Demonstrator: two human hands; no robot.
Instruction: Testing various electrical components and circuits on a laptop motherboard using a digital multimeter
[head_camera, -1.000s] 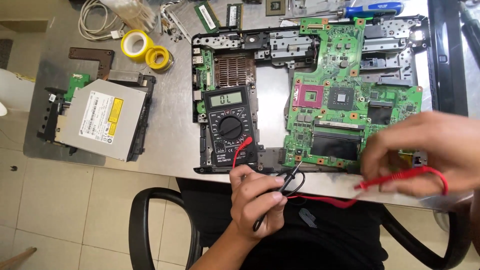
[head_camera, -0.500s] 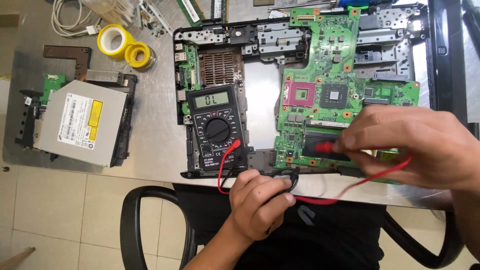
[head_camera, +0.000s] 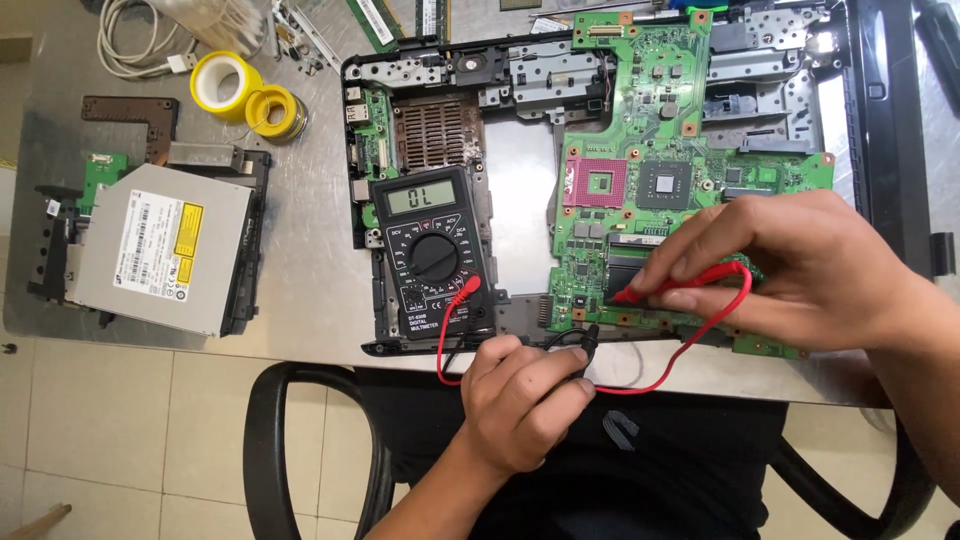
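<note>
1. Pinching the red probe (head_camera: 668, 284) between thumb and fingers, the right hand (head_camera: 790, 265) lies over the lower right of the green circuit board (head_camera: 660, 150), with the probe's tip on the board just left of the fingertips. The probe is a slim red plastic stick, and its glossy red lead (head_camera: 700, 345) loops down off the table edge and back up to the multimeter (head_camera: 432, 255).
2. The left hand (head_camera: 525, 395) is clenched around the black probe (head_camera: 588, 345) at the near edge of the table (head_camera: 300, 250), its tip touching the lower edge of the board's frame.
3. The multimeter is a black, rounded rectangular box with a grey display on top and a round dial in the middle; it lies on the dark laptop chassis (head_camera: 450, 75), just left of the board.
4. Against the picture half a second ago, the right hand has slid further left and down over the board, and the red probe now points at a spot nearer the black slot. The left hand has kept its place at the table edge. The view has drifted, so everything sits a little lower.
5. The board is flat, matte green, studded with small chips, a pink socket (head_camera: 598, 183) and a dark square chip (head_camera: 664, 185).
6. Further left lie a grey metal optical drive (head_camera: 160, 245) with a yellow label, two rolls of yellow tape (head_camera: 245, 95) and a coiled white cable (head_camera: 135, 40) on the dull grey tabletop.
</note>
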